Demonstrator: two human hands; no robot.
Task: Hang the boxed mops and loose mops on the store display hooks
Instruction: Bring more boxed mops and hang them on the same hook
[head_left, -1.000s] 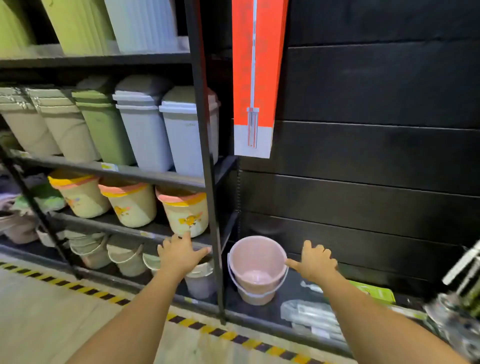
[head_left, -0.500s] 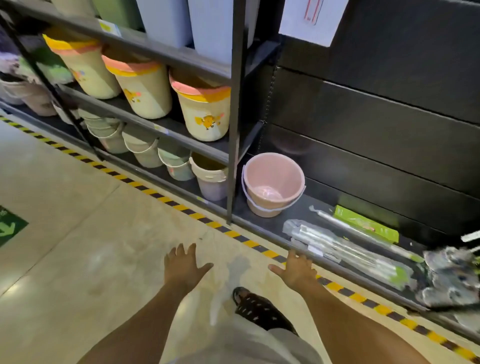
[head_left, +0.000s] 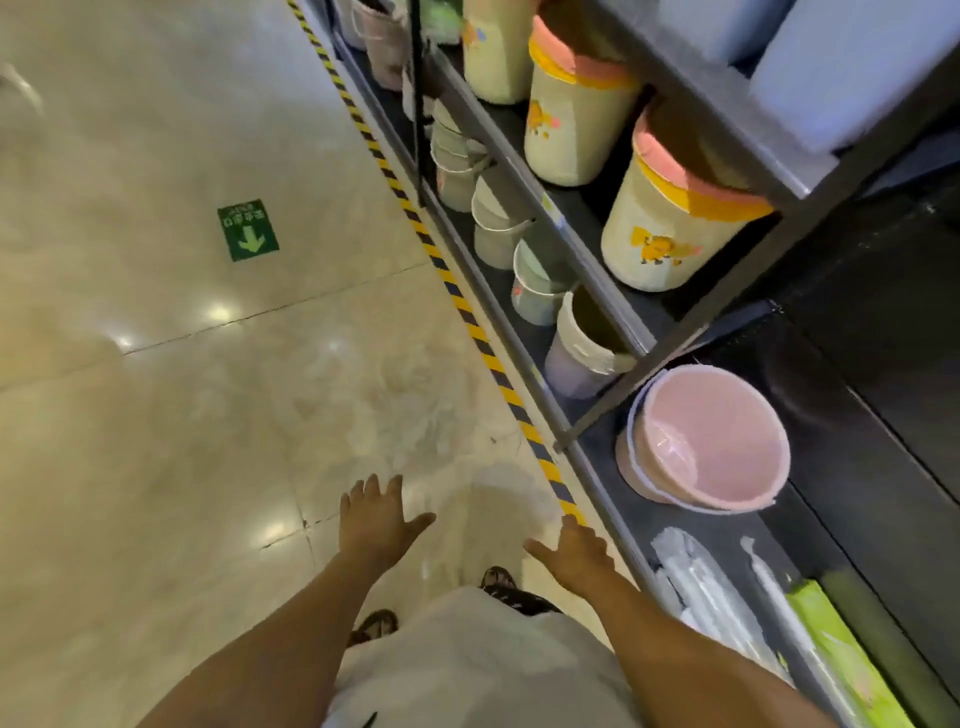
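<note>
Two empty hands held out over a glossy shop floor (head_left: 182, 415).
The left hand (head_left: 376, 525) is shown with fingers spread wide; the right hand (head_left: 574, 553) with fingers straight, thumb out. Wrapped mops (head_left: 696, 587) and a green mop box (head_left: 841, 654) are seen lying flat on the bottom shelf (head_left: 810, 540), near the right hand, beside a pink bucket (head_left: 711, 441).

Possibly boxed mops (head_left: 841, 656), edge-cropped.

Clear-wrapped mop pack (head_left: 698, 587): translucent, lying flat on the bottom shelf (head_left: 857, 519).
Green mop pack (head_left: 841, 660): flat, just beside it.
White handle (head_left: 763, 566): between them.
</note>
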